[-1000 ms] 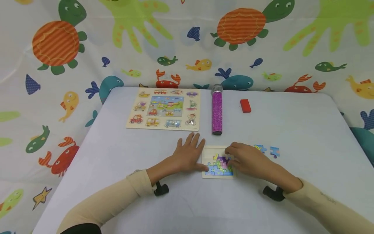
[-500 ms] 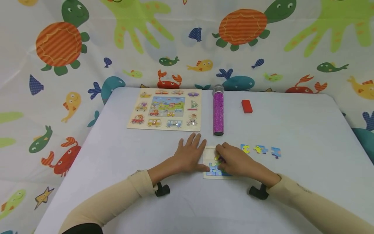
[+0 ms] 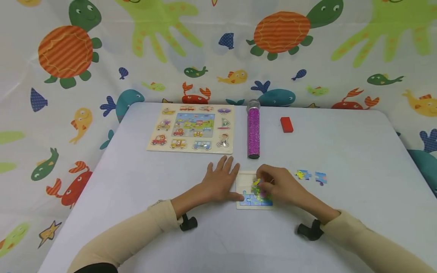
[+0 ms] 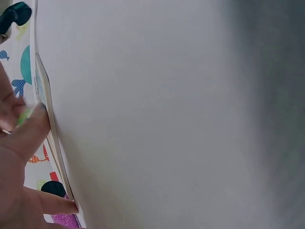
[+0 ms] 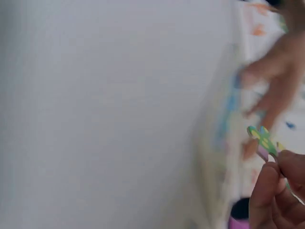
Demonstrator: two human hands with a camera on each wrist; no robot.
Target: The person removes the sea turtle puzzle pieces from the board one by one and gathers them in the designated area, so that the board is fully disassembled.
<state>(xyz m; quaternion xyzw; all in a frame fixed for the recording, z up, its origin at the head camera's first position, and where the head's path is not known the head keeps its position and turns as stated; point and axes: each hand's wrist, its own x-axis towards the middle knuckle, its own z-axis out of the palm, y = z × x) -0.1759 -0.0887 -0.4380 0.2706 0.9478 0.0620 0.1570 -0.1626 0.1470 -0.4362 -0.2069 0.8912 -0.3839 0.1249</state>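
A small wooden jigsaw tray [image 3: 246, 178] lies flat on the table, blue pieces [image 3: 250, 199] filling its lower row and bare wood showing at its top left. My left hand [image 3: 220, 184] rests with fingers spread at the tray's left edge, its thumb over the lower left corner. Thumb and fingers of my right hand [image 3: 281, 185] pinch a green, yellow and pink jigsaw piece [image 5: 261, 139] over the tray. In the right wrist view that piece is tilted on edge. My right hand hides the tray's right side.
Loose jigsaw pieces [image 3: 302, 174] lie right of the tray, one partly behind my right hand. Farther back are a vehicle peg puzzle [image 3: 155, 129], a glittery purple microphone [image 3: 253, 132] and a red block [image 3: 286, 124]. A sea-animal cloth [image 3: 218, 53] hangs behind the table.
My right hand moved left over the tray, then slightly back to the right, and now the pinched green piece shows between its fingers. The left hand has stayed in place.
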